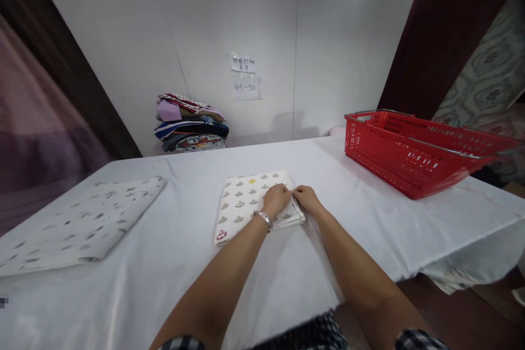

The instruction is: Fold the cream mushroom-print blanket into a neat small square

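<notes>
Two hands point(277, 200) point(307, 198) pinch cloth point(241, 194); a sign point(247, 88) reads "45-50"

Centre frame, the patterned cloth point(235, 205) shows white, grey motifs, one yellow, one red; at left, the flecked cloth point(84, 224), grey on white; right, bright red basket point(385, 161); bottom edge, black-and-white checked sleeves point(182, 343)

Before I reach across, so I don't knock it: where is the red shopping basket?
In the head view, the red shopping basket is at right on the white-covered table, beyond and right of the right hand.
</notes>
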{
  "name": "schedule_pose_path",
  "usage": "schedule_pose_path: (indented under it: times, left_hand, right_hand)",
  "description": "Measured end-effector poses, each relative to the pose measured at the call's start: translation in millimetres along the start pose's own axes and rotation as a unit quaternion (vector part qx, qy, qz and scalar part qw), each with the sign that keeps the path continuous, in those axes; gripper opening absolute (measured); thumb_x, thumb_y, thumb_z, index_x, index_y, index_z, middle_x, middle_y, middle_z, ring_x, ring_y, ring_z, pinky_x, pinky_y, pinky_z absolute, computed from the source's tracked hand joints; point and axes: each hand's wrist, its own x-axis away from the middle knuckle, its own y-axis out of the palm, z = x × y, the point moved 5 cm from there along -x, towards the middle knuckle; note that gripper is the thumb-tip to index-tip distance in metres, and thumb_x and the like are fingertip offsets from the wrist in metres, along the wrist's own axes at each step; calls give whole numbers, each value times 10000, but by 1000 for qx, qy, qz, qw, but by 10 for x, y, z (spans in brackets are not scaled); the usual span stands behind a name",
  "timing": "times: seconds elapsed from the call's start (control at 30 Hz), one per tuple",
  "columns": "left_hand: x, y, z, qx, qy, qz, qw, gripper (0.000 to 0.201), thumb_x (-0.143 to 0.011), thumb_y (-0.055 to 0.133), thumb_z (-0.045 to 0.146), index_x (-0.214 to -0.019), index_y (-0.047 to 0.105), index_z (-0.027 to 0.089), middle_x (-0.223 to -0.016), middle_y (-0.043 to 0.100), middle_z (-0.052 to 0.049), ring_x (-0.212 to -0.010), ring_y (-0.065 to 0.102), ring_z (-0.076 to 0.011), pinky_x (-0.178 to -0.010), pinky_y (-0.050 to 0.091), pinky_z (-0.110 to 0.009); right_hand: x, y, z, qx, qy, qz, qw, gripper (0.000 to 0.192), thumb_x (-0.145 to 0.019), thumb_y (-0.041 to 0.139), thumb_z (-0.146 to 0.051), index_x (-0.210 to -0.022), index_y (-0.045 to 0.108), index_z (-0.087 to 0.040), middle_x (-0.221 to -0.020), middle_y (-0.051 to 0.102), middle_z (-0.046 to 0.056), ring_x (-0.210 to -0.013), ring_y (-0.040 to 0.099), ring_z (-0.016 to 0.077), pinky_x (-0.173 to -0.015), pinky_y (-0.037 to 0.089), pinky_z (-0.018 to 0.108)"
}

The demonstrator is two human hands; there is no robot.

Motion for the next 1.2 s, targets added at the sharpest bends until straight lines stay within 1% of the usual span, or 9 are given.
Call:
schedule_pose_path:
  times: [0.17,0.27,0.33,0.43,0.5,0.7,0.97,1.13,1.2]
  left_hand:
    - [-304,145,-40,-20,-66,-26,997,305,-747,536,346,-922,640,120,-1023,652,-181,-937,612,-263,-701,431,-295]
    - [-407,188,-71,-20,-87,-46,995,326,-701,574,304,-942,636,92,-1052,637,-213,-965,608,-282,-699,435,-289]
    - [-444,197,-109,-9,-96,-74,993,279,-688,576,267,-887,649,85,-950,669,-206,-895,634,-264,-661,438,-273]
    - [-442,191,-175,31,-97,-119,988,201,-731,522,245,-792,657,110,-748,692,-144,-707,657,-197,-580,437,-241]
    - [-417,172,-199,62,-91,-131,985,209,-765,471,232,-785,654,133,-748,698,-107,-645,648,-155,-550,434,-222]
    - [-419,138,-128,106,-78,-121,984,205,-772,448,202,-807,644,155,-824,700,-78,-625,639,-121,-536,438,-209]
    - [-500,228,-86,63,-81,-133,986,182,-720,503,232,-590,598,148,-610,660,-82,-552,616,-140,-513,434,-208]
    - [-546,264,-69,38,-77,-133,987,296,-749,490,359,-636,628,122,-649,672,-110,-537,619,-151,-516,445,-219]
    - [-579,279,-63,26,-80,-131,988,283,-723,517,351,-669,645,105,-664,677,-120,-536,624,-158,-523,448,-224]
  right_hand:
    - [52,59,125,-32,-7,-7,999,215,-665,508,-365,-629,593,-171,-584,603,3,-577,529,136,-536,389,230]
    - [52,49,134,-38,-10,-5,999,202,-663,511,-360,-635,591,-176,-606,613,4,-599,538,140,-552,396,234]
    - [53,33,114,-38,-10,1,999,189,-656,519,-352,-627,587,-178,-595,605,1,-598,532,141,-550,391,235]
    - [63,16,67,-40,-11,7,999,176,-646,525,-344,-610,578,-181,-567,584,-6,-590,518,141,-538,380,233]
    - [72,10,32,-44,-15,11,999,177,-648,518,-345,-608,575,-182,-567,578,-8,-592,513,139,-538,379,231]
    - [89,12,-26,-57,-25,8,998,192,-659,503,-348,-620,579,-176,-587,587,-6,-592,516,133,-550,387,231]
    - [53,38,44,-44,-18,4,999,179,-648,503,-326,-627,594,-173,-607,601,5,-602,524,141,-555,382,238]
    - [40,40,50,-40,-18,4,999,173,-657,496,-313,-632,597,-175,-605,602,-2,-601,521,135,-558,378,233]
    - [39,39,49,-36,-20,4,999,179,-665,499,-320,-631,596,-173,-601,602,-3,-601,519,133,-558,375,230]
